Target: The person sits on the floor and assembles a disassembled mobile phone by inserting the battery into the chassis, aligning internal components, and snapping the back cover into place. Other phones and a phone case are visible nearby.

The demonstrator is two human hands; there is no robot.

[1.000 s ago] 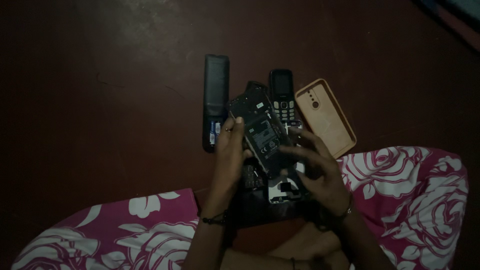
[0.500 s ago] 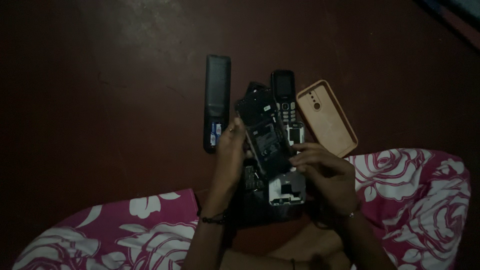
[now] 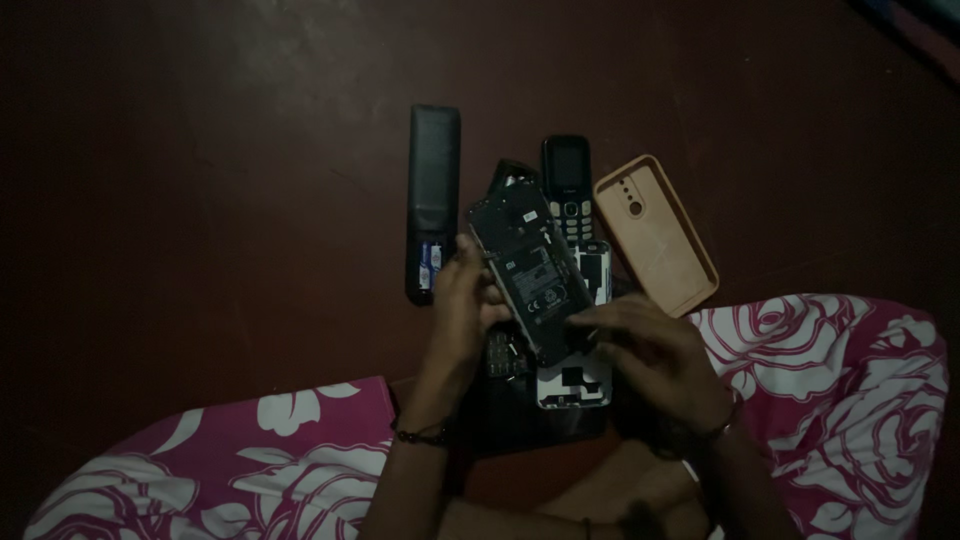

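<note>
The opened black smartphone with its back cover off (image 3: pixel 530 272) is held tilted above the dark red-brown floor (image 3: pixel 200 200), its exposed battery and boards facing up. The left hand (image 3: pixel 462 315) is closed on the phone's left edge, thumb on top. The right hand (image 3: pixel 655 358) has its fingers bunched together at the phone's lower right corner, touching it; whether they pinch anything small cannot be told in the dim light.

Directly beneath the phone lies a white plastic phone frame (image 3: pixel 573 382), partly covered by it. A second pale frame piece (image 3: pixel 597 272) shows just right of the phone.

Containers: the peach-coloured rubber phone case (image 3: pixel 655 232) lies open side up on the floor, right of the pile; nothing lies inside it. The long black remote control (image 3: pixel 432 195) lies left of the pile with its battery bay uncovered; blue-labelled cells (image 3: pixel 428 260) sit in the bay.

A small black keypad phone (image 3: pixel 567 185) lies between the remote and the case, face up. Pink cloth with white roses (image 3: pixel 830 390) covers both knees.
</note>
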